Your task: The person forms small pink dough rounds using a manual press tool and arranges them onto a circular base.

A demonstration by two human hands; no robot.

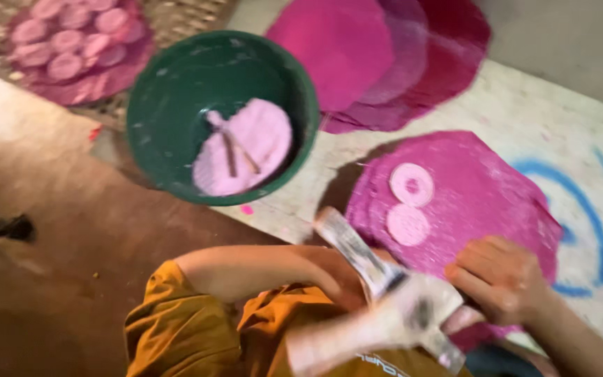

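My left hand (413, 314), dusted white, is closed around a blurred tool with a pale handle (347, 244) that slants up to the left. My right hand (504, 279) lies with bent fingers on the near edge of a stack of round pink sheets (483, 188), right beside the tool's lower end. What its fingers hold is hidden. Two pale pink discs (411, 184) lie on the stack, one with a hole in its middle. An orange garment (197, 328) and a bare limb (259, 269) fill the bottom of the view.
A green bowl (155, 84) holds a pale pink disc and thin sticks. Darker pink sheets (385, 56) overlap at the top. A woven tray (176, 17) at top left carries several pale discs. There is brown floor to the left and a white board with blue lines (594, 230) to the right.
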